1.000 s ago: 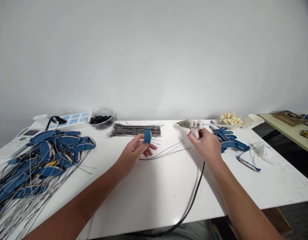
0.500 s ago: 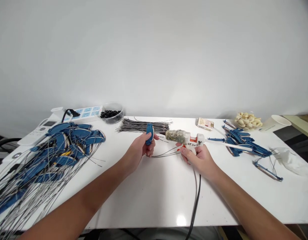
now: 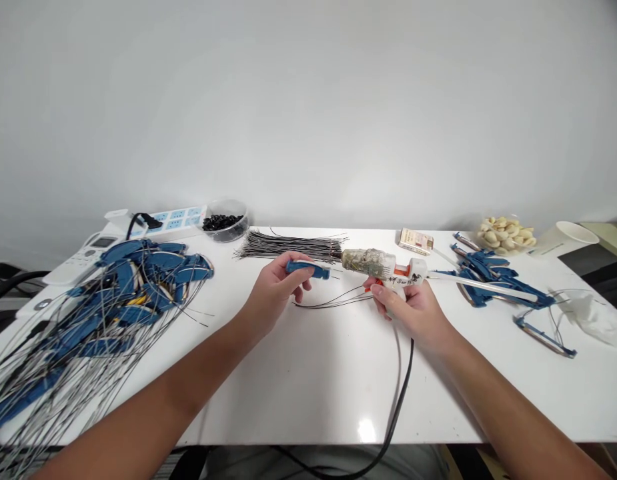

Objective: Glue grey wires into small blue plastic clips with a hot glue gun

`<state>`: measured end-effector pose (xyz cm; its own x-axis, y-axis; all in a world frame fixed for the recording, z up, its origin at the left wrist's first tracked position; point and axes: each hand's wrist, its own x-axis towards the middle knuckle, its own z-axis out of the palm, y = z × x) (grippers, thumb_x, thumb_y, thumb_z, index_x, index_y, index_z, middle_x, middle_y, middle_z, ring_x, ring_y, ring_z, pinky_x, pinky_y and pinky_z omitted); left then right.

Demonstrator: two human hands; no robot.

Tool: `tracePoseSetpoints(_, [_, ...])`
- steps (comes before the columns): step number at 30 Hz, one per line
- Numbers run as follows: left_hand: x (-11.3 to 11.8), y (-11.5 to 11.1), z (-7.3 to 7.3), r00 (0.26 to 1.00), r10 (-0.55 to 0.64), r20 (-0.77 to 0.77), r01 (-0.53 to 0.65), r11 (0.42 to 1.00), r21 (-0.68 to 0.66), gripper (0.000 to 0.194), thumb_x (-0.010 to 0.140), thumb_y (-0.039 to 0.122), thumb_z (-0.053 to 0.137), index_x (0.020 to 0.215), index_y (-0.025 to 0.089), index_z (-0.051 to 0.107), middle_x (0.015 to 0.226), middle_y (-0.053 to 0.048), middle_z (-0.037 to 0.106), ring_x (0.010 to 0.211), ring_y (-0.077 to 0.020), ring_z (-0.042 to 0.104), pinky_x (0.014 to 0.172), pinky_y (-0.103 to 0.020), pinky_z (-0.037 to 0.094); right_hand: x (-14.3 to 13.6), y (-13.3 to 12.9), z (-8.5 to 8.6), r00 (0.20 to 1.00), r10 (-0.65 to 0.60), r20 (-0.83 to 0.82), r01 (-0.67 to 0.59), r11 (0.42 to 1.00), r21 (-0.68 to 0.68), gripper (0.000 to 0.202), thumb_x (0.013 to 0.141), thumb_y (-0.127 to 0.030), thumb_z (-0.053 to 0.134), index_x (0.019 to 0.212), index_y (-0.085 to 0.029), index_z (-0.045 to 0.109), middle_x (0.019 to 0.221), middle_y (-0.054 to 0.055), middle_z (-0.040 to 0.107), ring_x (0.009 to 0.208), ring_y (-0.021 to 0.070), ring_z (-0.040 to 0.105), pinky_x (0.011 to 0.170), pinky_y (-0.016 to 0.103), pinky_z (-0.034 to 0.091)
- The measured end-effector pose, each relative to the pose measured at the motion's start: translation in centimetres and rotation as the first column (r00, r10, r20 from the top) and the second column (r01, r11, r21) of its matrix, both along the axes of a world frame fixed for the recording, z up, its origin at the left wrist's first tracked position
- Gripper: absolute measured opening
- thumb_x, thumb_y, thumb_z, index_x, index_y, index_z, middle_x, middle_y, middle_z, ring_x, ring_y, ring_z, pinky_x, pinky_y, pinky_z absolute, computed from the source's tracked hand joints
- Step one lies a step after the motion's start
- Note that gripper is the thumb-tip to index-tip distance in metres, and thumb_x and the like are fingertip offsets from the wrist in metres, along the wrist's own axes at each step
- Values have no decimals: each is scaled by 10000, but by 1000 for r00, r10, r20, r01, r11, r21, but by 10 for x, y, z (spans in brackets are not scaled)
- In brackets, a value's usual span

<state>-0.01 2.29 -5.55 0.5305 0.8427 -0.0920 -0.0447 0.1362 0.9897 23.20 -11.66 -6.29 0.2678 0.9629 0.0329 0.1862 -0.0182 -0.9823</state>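
Note:
My left hand pinches a small blue plastic part, which lies roughly level with a pale strip along its upper edge. My right hand is closed round the handle of a white hot glue gun, fingers by its orange trigger. The gun's nozzle points left, a short gap from the blue part. A long glue stick sticks out of the gun's back. Thin dark wires run from near my left hand to my right. Behind both hands lies a bundle of black wires.
Blue parts with tangled wires heap up at left. Behind them are a power strip and a clear bowl of black pieces. At right lie more blue parts, a small box, pale shells and a paper cup.
My left hand has turned the blue part from upright to nearly level. My right hand and the glue gun have shifted slightly right in view.

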Motion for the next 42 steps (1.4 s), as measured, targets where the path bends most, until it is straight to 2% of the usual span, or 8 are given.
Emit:
tracePoseSetpoints(5, [2,-2,4,998,-31,51,36,994,-103,337,896,374,767,967,220,475,954,-25,674,721,-143,624,578,-245,481,-1,-1,-3,996,50,73,-52,999,17,361,962,-510,718,1092,-178,776,927,78,740,707,171,638,605,281,527])
tracePoseSetpoints(9, [5,-7,6,992,-99,82,113,976,-184,236,969,405,643,1070,206,565,816,23,489,581,-90,413,521,-230,423,-2,-2,-4,987,81,140,-88,995,43,318,971,-481,719,1111,-203,782,1084,87,774,934,242,718,809,352,594])
tracePoseSetpoints(14, [7,-9,0,971,-174,164,217,929,-299,406,1045,526,495,1119,162,659,823,-7,479,621,-114,406,561,-259,440,-6,-4,-2,985,79,156,-85,996,35,292,975,-469,721,1122,-225,783,1209,80,767,1128,278,710,994,409,575])
tracePoseSetpoints(18, [6,-6,-2,971,-170,168,208,948,-239,387,1049,504,536,1143,180,726,1018,-65,603,903,-162,550,767,-258,508,-7,-3,0,986,83,146,-91,994,54,274,976,-449,722,1153,-243,760,1205,63,759,1141,262,699,1032,405,555])
tracePoseSetpoints(21, [4,-3,0,974,-145,174,172,973,-153,369,1033,486,607,1214,204,762,1228,-81,626,1072,-168,534,849,-223,490,-7,-1,2,983,111,147,-117,993,33,247,973,-438,720,1097,-225,744,1079,60,760,992,238,706,911,378,581])
tracePoseSetpoints(25, [2,-2,7,963,-151,225,190,968,-162,390,1005,508,660,1216,203,779,1132,-83,633,921,-157,551,828,-265,516,-6,0,6,966,183,180,-186,982,2,213,972,-412,715,1025,-206,714,984,54,722,902,220,669,816,355,565])
tracePoseSetpoints(31, [0,-5,11,947,-231,225,264,956,-129,447,1006,527,661,1291,193,746,1015,-82,634,888,-165,582,795,-288,540,-7,-3,6,948,280,151,-274,960,-64,249,978,-420,709,1145,-235,719,1117,55,743,985,236,687,914,400,564])
tracePoseSetpoints(42, [-2,-7,12,941,-285,180,300,952,-57,417,1022,519,639,1292,220,750,991,-82,608,862,-155,542,716,-260,510,-5,-2,7,940,263,216,-259,965,-47,378,995,-443,689,1335,-278,697,1304,67,731,1204,277,689,1055,461,564])
